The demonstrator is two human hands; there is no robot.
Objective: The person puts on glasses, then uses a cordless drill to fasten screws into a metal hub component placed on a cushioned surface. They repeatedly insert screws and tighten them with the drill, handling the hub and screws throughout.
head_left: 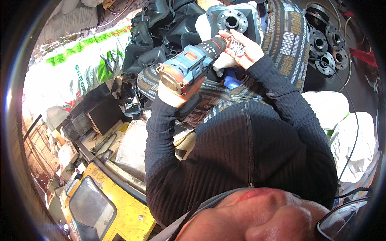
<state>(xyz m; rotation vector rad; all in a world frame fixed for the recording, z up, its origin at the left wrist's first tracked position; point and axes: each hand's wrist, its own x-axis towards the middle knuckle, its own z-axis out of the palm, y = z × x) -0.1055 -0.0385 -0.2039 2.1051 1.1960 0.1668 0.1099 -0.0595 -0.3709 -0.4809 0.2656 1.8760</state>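
Note:
My left hand (175, 96) is wrapped round the grip of a blue cordless drill (189, 62), whose chuck points up and to the right. Palm up, my right hand (252, 51) carries several small silver screws (237, 47); its fingertips are beside the drill's front end. Whether those fingers touch the bit cannot be made out. Just beyond them a round metal flange (232, 21) with a ring of holes sits on a square grey housing (254, 18), between my knees.
Black moulded plastic parts (161, 36) are heaped at the far left, near a white and green sack (80, 72). More metal flanges (325, 62) lie at the right by a thin cable (356, 116). White bags (352, 136) sit at my right, a yellow machine (128, 213) at lower left.

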